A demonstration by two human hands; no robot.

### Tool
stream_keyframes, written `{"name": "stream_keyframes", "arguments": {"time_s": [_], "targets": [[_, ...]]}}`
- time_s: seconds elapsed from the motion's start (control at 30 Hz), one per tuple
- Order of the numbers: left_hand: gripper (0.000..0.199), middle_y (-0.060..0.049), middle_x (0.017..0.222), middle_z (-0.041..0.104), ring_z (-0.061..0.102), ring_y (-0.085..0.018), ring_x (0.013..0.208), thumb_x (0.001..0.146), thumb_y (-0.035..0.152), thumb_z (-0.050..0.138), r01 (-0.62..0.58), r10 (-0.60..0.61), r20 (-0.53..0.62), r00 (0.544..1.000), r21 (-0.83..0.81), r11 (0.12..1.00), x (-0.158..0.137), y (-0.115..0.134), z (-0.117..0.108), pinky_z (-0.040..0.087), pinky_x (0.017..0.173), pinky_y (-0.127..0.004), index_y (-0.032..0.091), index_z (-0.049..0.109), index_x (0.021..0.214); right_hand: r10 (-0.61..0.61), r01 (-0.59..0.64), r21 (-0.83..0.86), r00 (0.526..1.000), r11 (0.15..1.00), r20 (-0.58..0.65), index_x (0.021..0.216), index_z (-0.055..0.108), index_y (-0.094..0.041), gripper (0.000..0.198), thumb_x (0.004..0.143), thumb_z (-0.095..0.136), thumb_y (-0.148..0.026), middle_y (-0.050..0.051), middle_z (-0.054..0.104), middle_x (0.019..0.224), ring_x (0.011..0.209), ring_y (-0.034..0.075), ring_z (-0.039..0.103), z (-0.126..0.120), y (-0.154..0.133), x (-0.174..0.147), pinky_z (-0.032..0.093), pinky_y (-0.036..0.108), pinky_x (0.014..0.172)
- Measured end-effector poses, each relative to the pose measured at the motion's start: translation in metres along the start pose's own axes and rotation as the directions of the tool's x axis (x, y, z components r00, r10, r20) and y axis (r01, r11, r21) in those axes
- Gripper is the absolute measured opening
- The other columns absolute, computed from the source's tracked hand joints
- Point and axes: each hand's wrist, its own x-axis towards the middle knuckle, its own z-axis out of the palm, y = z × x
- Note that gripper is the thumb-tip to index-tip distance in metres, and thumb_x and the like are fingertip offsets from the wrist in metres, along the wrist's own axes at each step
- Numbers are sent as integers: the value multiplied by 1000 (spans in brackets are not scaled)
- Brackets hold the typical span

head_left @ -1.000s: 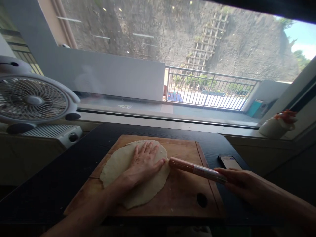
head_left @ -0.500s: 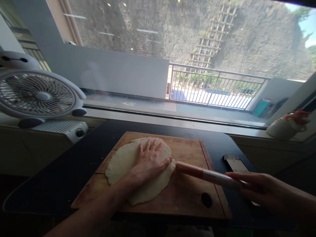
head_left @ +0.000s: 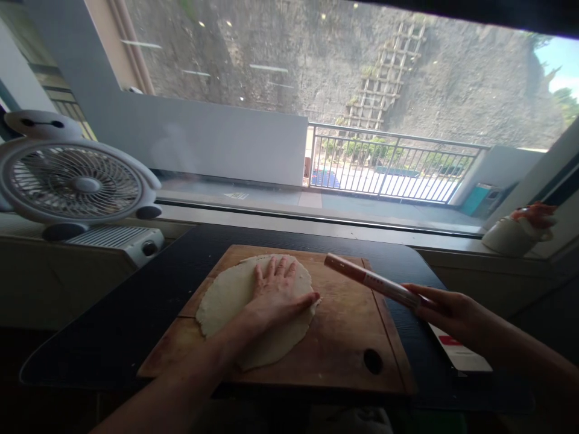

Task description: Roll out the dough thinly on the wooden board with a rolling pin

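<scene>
A flat, roughly round sheet of pale dough [head_left: 226, 301] lies on a wooden cutting board [head_left: 344, 355]. Over its middle and right part my left hand [head_left: 278, 289] is laid flat, fingers spread and thumb reaching the dough's right edge. My right hand [head_left: 441, 307] is closed around one end of a wooden rolling pin [head_left: 362, 274], which has a label partway along it. The pin is raised above the right side of the board, its far end pointing left and away from me, clear of the dough.
The board rests on a dark table [head_left: 113, 319]. A phone [head_left: 461, 349] lies beneath my right forearm, partly covered. A white fan [head_left: 84, 181] stands on the left on a ribbed white unit [head_left: 122, 238]. A pale pot [head_left: 509, 235] sits on the right of the windowsill.
My right hand has lifted the rolling pin up and away, so its tip no longer meets the dough's right edge. My left hand stays flat on the dough. The view has shifted slightly.
</scene>
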Motion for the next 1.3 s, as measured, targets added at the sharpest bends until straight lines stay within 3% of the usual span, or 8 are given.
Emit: {"name": "stream_keyframes", "arguments": {"time_s": [0.13, 0.23, 0.4, 0.5, 0.63, 0.83, 1.0, 1.3], "targets": [[103, -13, 153, 21, 10, -38, 141, 66, 86, 34, -7, 6, -46, 999, -15, 1000, -4, 2, -1, 9, 110, -60, 17, 31, 143, -37, 29, 63, 992, 998, 123, 128, 56, -20, 51, 85, 50, -47, 1, 67, 84, 71, 17, 58, 11, -8, 29, 46, 25, 62], [85, -15, 148, 33, 20, -34, 139, 78, 73, 35, -12, 9, -204, 979, -12, 1000, -8, -9, -10, 14, 111, -54, 14, 37, 140, -55, 55, 4, 994, 998, 94, 125, 59, -23, 44, 86, 47, -42, 1, 68, 86, 72, 18, 59, 30, -22, 54, 45, 25, 64], [54, -12, 142, 43, 30, -23, 136, 92, 44, 27, -40, 61, -530, 846, 52, 998, 4, -47, -47, 19, 113, -40, 13, 49, 129, -150, 150, -78, 989, 986, 6, 119, 60, -29, 36, 87, 43, -30, 1, 68, 87, 71, 17, 58, 75, -74, 80, 39, 24, 60], [52, -10, 143, 43, 31, -22, 136, 93, 42, 25, -151, 186, -367, 912, 124, 981, 14, -62, -55, 20, 112, -42, 15, 49, 130, -252, 254, -116, 967, 960, 32, 103, 67, -27, 25, 85, 50, -27, 2, 66, 88, 76, 16, 57, 105, -105, 87, 38, 25, 65], [45, -10, 136, 51, 40, -27, 130, 92, 42, 30, -157, 173, -94, 980, 160, 975, 14, -67, -42, 27, 106, -47, 21, 57, 122, -284, 285, -108, 958, 952, 25, 86, 66, -24, 22, 89, 47, -34, 3, 63, 88, 86, 16, 54, 135, -119, 97, 38, 25, 73], [46, -11, 95, 69, 60, -24, 97, 93, 41, 27, -34, 102, -407, 908, 172, 984, 45, -65, -40, 40, 91, -39, 18, 66, 91, -102, 75, -219, 988, 973, -115, 90, 62, -21, 32, 95, 34, -37, 6, 62, 99, 96, 20, 51, 148, -107, 154, 35, 33, 85], [39, -10, 91, 69, 61, -23, 92, 91, 36, 34, 33, 41, -411, 911, 172, 985, 74, -67, -47, 43, 87, -37, 17, 67, 83, 20, -54, -213, 987, 976, -162, 109, 59, -19, 38, 95, 32, -41, 10, 59, 113, 106, 23, 49, 145, -103, 198, 35, 35, 89], [43, -5, 134, 54, 37, -25, 132, 93, 41, 31, -210, 237, -210, 949, 143, 967, -37, -50, -16, 16, 111, -48, 24, 55, 125, -209, 201, -252, 978, 947, -4, 120, 54, -30, 36, 96, 30, -42, 2, 54, 127, 130, 23, 31, 144, -99, 97, 22, 39, 105]]}}
